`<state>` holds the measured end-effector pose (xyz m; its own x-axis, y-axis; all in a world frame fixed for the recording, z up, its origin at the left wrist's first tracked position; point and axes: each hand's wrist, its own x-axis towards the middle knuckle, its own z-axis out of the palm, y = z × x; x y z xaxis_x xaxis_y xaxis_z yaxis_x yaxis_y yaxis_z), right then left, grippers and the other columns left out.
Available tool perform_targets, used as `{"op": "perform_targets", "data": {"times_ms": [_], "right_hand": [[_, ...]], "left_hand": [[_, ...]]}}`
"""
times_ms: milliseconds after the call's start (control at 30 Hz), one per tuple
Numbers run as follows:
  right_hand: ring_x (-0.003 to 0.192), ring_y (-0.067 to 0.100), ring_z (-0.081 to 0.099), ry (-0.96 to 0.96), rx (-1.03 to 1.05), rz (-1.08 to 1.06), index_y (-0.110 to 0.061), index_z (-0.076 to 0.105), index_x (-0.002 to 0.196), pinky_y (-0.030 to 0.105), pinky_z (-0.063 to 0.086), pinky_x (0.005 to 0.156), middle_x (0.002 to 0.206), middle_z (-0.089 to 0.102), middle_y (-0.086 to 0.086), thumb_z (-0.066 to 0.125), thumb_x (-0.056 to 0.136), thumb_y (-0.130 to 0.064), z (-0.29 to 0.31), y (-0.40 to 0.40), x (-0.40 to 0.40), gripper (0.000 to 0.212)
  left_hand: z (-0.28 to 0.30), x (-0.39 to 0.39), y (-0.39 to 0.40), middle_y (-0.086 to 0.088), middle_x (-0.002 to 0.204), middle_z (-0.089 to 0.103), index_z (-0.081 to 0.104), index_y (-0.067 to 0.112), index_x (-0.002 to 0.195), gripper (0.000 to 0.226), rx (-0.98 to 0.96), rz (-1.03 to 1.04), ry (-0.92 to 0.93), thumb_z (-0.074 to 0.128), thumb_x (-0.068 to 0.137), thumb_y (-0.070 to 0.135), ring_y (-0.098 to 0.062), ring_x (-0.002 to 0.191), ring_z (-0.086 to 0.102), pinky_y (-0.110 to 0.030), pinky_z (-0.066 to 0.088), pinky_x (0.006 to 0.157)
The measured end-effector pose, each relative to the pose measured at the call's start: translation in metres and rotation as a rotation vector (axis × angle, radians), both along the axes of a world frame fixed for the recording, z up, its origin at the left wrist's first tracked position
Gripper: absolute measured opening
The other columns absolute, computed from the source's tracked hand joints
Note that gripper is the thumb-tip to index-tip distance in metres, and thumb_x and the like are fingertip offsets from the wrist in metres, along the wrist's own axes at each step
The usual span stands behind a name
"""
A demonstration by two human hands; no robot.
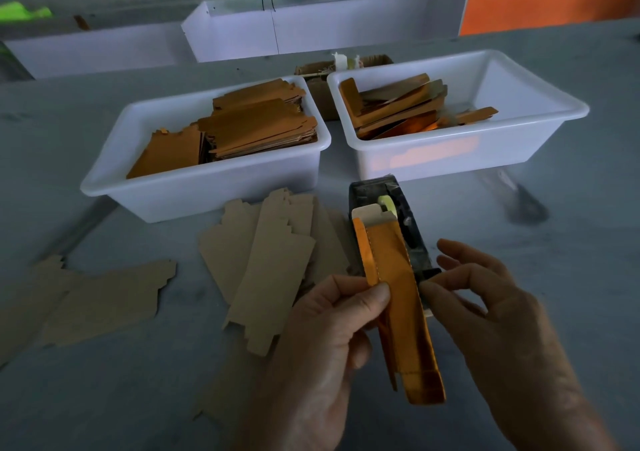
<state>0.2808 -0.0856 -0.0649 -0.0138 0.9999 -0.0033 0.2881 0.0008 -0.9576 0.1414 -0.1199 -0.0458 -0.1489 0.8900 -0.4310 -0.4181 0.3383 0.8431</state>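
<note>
A long, narrow carton of orange foil-faced cardboard (398, 277), folded into a flat sleeve with one pale tuck flap open at its far end, is held up over the grey bench (554, 242), just in front of a black desktop tape dispenser (405, 215). The left grip (332, 339) is clenched on it, thumb pressed across the front face near the middle of its length and fingers curled behind. The right grip (485, 305) sits at the carton's right edge, thumb and forefinger drawn close together by the dispenser's cutter end; I cannot tell whether they pinch a strip of tape or only touch the card. By the look of it, the carton is very light and fairly stiff along its length but easily creased across it, and the foil face is probably slick, so the hold belongs on the folded long edges rather than the flat panels (the open flap would bend first). Plain brown flat carton blanks (273, 277) lie spread on the bench to the left, and two white plastic tubs, the left tub (207, 187) and the right tub (450, 159), stand behind with more orange pieces inside.
</note>
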Motion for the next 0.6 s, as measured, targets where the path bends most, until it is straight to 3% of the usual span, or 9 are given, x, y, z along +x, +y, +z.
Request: {"op": "perform_targets", "data": {"times_ms": [167, 333, 400, 600], "right_hand": [[0.11, 0.009, 0.059, -0.03, 0.008, -0.041, -0.02, 0.066, 0.063, 0.041, 0.049, 0.092, 0.121, 0.056, -0.018, 0.07, 0.073, -0.017, -0.002, -0.004, -0.006, 0.012], [0.1, 0.016, 0.064, -0.062, 0.038, -0.079, -0.019, 0.066, 0.064, 0.045, 0.052, 0.085, 0.117, 0.058, -0.015, 0.071, 0.075, -0.014, -0.008, -0.005, -0.008, 0.013], [0.098, 0.016, 0.064, -0.081, 0.082, -0.086, -0.018, 0.065, 0.066, 0.041, 0.053, 0.083, 0.116, 0.059, -0.012, 0.071, 0.075, -0.012, -0.011, -0.006, -0.008, 0.013], [0.083, -0.004, 0.058, -0.306, 0.235, -0.063, -0.011, 0.063, 0.068, 0.003, 0.043, 0.064, 0.099, 0.059, -0.016, 0.075, 0.075, -0.01, -0.015, -0.002, -0.008, 0.013]], "left_hand": [[0.003, 0.0, 0.002, -0.003, 0.07, 0.065, 0.068, 0.006, 0.081, 0.017, 0.018, -0.049, 0.039, 0.07, 0.07, 0.02, -0.005, 0.046, 0.045, -0.014, 0.032, 0.038], [0.006, 0.002, 0.007, -0.002, 0.064, 0.063, 0.064, 0.012, 0.074, 0.008, 0.028, -0.069, 0.13, 0.068, 0.081, 0.011, -0.005, 0.043, 0.042, -0.013, 0.031, 0.038], [0.009, 0.003, 0.009, 0.0, 0.063, 0.063, 0.064, 0.013, 0.074, 0.009, 0.04, -0.062, 0.18, 0.068, 0.081, 0.01, -0.002, 0.042, 0.045, -0.011, 0.032, 0.037], [0.01, 0.008, 0.008, 0.013, 0.054, 0.06, 0.064, 0.019, 0.076, 0.009, 0.079, -0.078, 0.354, 0.068, 0.083, 0.016, 0.004, 0.039, 0.05, -0.006, 0.032, 0.039]]}}
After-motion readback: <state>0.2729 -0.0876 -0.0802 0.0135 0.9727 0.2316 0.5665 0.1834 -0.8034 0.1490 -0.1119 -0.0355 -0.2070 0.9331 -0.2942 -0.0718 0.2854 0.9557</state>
